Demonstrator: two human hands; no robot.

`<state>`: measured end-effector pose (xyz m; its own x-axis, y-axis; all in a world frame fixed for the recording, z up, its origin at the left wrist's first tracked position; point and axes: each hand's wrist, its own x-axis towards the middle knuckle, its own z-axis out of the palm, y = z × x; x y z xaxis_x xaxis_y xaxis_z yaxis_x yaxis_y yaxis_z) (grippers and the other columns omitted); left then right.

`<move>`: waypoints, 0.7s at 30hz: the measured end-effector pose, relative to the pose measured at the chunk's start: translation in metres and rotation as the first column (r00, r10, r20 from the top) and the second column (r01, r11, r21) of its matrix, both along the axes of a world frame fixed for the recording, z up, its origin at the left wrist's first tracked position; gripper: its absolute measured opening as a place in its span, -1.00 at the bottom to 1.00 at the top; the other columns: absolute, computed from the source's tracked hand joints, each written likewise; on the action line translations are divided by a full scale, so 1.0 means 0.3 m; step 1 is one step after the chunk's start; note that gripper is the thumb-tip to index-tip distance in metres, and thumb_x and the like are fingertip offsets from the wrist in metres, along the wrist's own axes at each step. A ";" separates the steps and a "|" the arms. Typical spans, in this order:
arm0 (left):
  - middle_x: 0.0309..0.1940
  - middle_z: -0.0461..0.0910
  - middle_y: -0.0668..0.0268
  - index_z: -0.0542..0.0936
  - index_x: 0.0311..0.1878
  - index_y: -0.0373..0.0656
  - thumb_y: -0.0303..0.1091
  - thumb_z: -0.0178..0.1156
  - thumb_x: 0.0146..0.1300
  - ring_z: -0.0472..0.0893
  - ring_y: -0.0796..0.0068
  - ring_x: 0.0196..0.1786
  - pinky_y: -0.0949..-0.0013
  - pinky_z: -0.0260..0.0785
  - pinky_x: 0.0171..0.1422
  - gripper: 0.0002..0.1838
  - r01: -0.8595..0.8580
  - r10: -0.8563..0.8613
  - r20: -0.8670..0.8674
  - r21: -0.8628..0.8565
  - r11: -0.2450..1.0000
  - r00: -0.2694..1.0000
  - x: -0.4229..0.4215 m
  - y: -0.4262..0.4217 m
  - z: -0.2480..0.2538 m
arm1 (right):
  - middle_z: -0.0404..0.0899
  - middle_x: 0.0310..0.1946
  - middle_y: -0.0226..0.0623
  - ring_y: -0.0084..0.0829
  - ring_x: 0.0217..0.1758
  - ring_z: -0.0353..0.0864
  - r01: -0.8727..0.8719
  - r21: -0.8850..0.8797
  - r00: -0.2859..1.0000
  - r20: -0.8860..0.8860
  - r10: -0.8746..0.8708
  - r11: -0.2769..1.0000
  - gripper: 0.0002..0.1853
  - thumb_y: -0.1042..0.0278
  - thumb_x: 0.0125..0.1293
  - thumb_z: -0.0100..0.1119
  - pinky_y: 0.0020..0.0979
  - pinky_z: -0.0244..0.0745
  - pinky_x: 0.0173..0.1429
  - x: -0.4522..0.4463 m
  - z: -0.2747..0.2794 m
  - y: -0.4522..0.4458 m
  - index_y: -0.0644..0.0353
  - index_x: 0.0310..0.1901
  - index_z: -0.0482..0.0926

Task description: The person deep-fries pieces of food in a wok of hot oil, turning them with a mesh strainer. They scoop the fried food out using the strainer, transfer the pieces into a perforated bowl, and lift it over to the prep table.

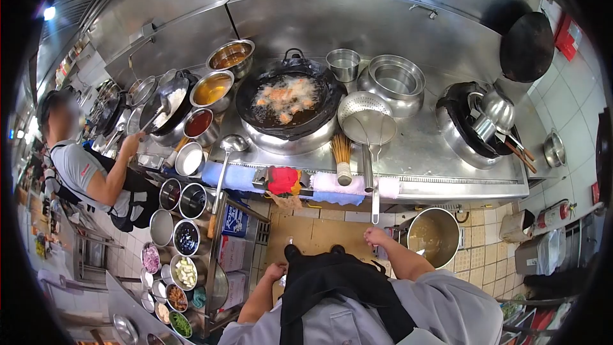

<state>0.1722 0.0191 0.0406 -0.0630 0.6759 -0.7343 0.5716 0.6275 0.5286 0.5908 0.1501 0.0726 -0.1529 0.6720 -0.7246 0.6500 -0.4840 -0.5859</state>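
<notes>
My left hand [275, 272] hangs low beside my black apron [332, 287], its fingers loosely curled and holding nothing I can see. My right hand [375, 236] is closed in a loose fist just below the handle end of a wire-mesh skimmer [375, 129]; it appears apart from the handle. A perforated strainer [357, 103] lies partly under the skimmer, both resting near the counter's front. In front of me, orange-brown pieces of food [287, 97] bubble in oil in a large black wok [252, 115]. A bamboo wok brush [343, 156] lies left of the skimmer handle.
A ladle [234, 144] leans over the left counter edge. Bowls of yellow liquid [212, 91] stand left of the wok. Below, several ingredient containers [185, 273] fill a rack. A large pot [434, 237] sits at right on the floor. A co-worker [89, 166] stirs at the left.
</notes>
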 end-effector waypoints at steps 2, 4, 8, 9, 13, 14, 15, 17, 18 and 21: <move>-0.24 0.52 0.11 0.51 -0.12 -0.09 -0.22 0.00 -0.02 0.51 0.25 -0.13 0.37 0.29 0.00 -0.64 -0.012 0.012 -0.008 -0.001 1.000 1.000 0.007 -0.010 0.009 | 0.43 -0.59 -0.42 -0.58 -0.66 0.43 -0.017 -0.001 1.000 0.003 0.017 1.000 -0.82 0.31 0.17 -0.17 -0.52 0.31 -0.63 -0.003 -0.003 0.007 0.17 -0.36 0.43; -0.25 0.53 0.11 0.51 -0.13 -0.11 -0.23 0.00 -0.01 0.51 0.25 -0.14 0.37 0.29 0.00 -0.65 -0.030 0.030 -0.016 -0.002 1.000 0.999 0.023 -0.018 0.030 | 0.46 -0.63 -0.38 -0.52 -0.64 0.46 -0.045 -0.008 0.998 0.054 0.045 0.999 -0.80 0.26 0.15 -0.15 -0.48 0.34 -0.59 0.001 -0.015 0.004 0.16 -0.38 0.46; -0.26 0.52 0.13 0.43 -0.06 -0.30 -0.45 -0.10 0.10 0.53 0.40 -0.24 0.46 0.34 -0.10 -0.68 -0.049 0.050 0.060 -0.022 0.999 0.997 0.068 -0.022 0.109 | 0.51 -0.65 -0.31 -0.43 -0.61 0.51 -0.125 0.012 0.986 0.109 0.122 0.992 -0.75 0.19 0.12 -0.14 -0.41 0.40 -0.50 0.029 -0.076 -0.025 0.13 -0.38 0.50; -0.25 0.52 0.13 0.42 -0.05 -0.32 -0.45 -0.10 0.10 0.52 0.41 -0.25 0.46 0.33 -0.10 -0.68 -0.043 0.044 0.048 -0.023 0.999 0.998 0.075 -0.025 0.131 | 0.51 -0.65 -0.31 -0.43 -0.61 0.51 -0.125 0.010 0.986 0.109 0.123 0.992 -0.75 0.19 0.12 -0.14 -0.41 0.40 -0.50 0.036 -0.082 -0.033 0.13 -0.38 0.50; -0.32 0.55 0.14 0.48 -0.10 -0.16 -0.32 -0.01 0.04 0.57 0.42 -0.31 0.40 0.37 -0.17 -0.68 -0.047 0.045 0.030 0.068 0.997 0.999 0.013 -0.076 -0.051 | 0.52 -0.62 -0.27 -0.40 -0.59 0.52 -0.187 -0.001 0.970 0.158 0.185 0.982 -0.74 0.17 0.10 -0.12 -0.38 0.42 -0.44 0.038 -0.031 -0.056 0.13 -0.37 0.51; -0.32 0.55 0.14 0.48 -0.10 -0.16 -0.32 -0.02 0.04 0.57 0.41 -0.30 0.40 0.37 -0.15 -0.67 -0.097 0.097 0.079 0.003 0.995 0.992 0.006 -0.079 -0.063 | 0.52 -0.62 -0.26 -0.39 -0.59 0.52 -0.165 -0.019 0.972 0.167 0.166 0.986 -0.74 0.17 0.10 -0.12 -0.38 0.42 -0.44 0.038 -0.007 -0.059 0.14 -0.38 0.51; -0.32 0.55 0.13 0.48 -0.10 -0.17 -0.33 -0.02 0.03 0.57 0.39 -0.29 0.39 0.36 -0.14 -0.67 -0.144 0.152 0.124 -0.065 0.987 0.981 0.004 -0.080 -0.068 | 0.52 -0.62 -0.26 -0.39 -0.59 0.52 -0.163 -0.021 0.972 0.169 0.164 0.986 -0.74 0.17 0.10 -0.12 -0.38 0.42 -0.44 0.041 -0.009 -0.061 0.14 -0.38 0.51; -0.32 0.55 0.13 0.48 -0.10 -0.16 -0.33 -0.03 0.03 0.57 0.39 -0.29 0.39 0.36 -0.13 -0.67 -0.138 0.145 0.109 -0.068 0.988 0.983 0.004 -0.075 -0.054 | 0.52 -0.62 -0.22 -0.39 -0.59 0.52 -0.222 0.109 0.967 0.152 0.205 0.969 -0.75 0.19 0.10 -0.11 -0.37 0.42 -0.47 0.070 -0.109 -0.055 0.16 -0.38 0.52; -0.31 0.55 0.13 0.48 -0.10 -0.15 -0.34 -0.03 0.02 0.57 0.39 -0.29 0.39 0.36 -0.13 -0.66 -0.134 0.140 0.092 -0.070 0.988 0.986 0.000 -0.074 -0.061 | 0.52 -0.62 -0.22 -0.39 -0.59 0.52 -0.219 0.108 0.968 0.153 0.201 0.970 -0.75 0.19 0.10 -0.11 -0.37 0.42 -0.47 0.075 -0.121 -0.051 0.16 -0.38 0.52; -0.33 0.55 0.14 0.49 -0.10 -0.15 -0.33 -0.03 0.01 0.57 0.39 -0.31 0.40 0.36 -0.14 -0.66 -0.101 0.105 0.080 -0.046 0.994 0.991 -0.008 -0.056 -0.095 | 0.53 -0.61 -0.22 -0.38 -0.58 0.53 -0.073 0.003 0.993 0.091 0.072 0.997 -0.75 0.20 0.10 -0.10 -0.37 0.42 -0.46 0.086 -0.120 -0.054 0.17 -0.38 0.52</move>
<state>0.1698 0.0022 0.0121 -0.0691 0.6374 -0.7675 0.4585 0.7035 0.5430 0.6167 0.1339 0.0367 -0.1351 0.6660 -0.7337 0.7338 -0.4303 -0.5258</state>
